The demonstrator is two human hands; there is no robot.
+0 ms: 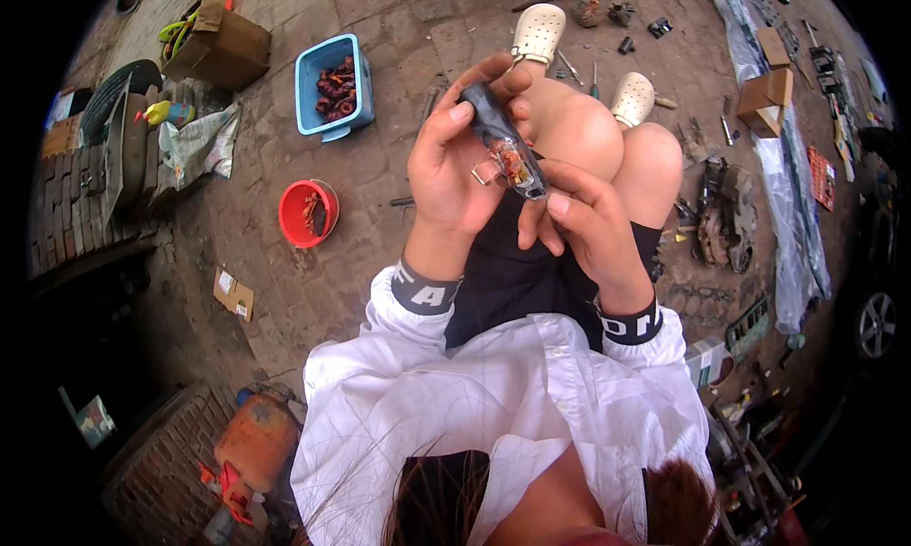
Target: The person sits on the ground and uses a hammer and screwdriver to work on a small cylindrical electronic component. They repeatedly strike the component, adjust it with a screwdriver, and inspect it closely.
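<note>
My left hand (446, 157) grips a dark elongated cylindrical part (492, 119) by its upper end, thumb on top and fingers curled around it. Its lower half shows exposed orange, coppery and silvery innards. A small shiny metal piece (482, 173) shows beside it at my left fingers; whether it is attached I cannot tell. My right hand (588, 223) pinches the part's lower end between thumb and forefinger, other fingers curled beneath. Both hands are above my bare knees and dark shorts.
On the paving are a blue tub (358, 119) of dark reddish parts, a red bucket (294, 214), a cardboard box (218, 53), scattered tools and greasy metal parts (726, 223), flattened cardboard (232, 295), plastic sheeting (797, 252), an orange container (254, 432) and a car wheel (875, 326).
</note>
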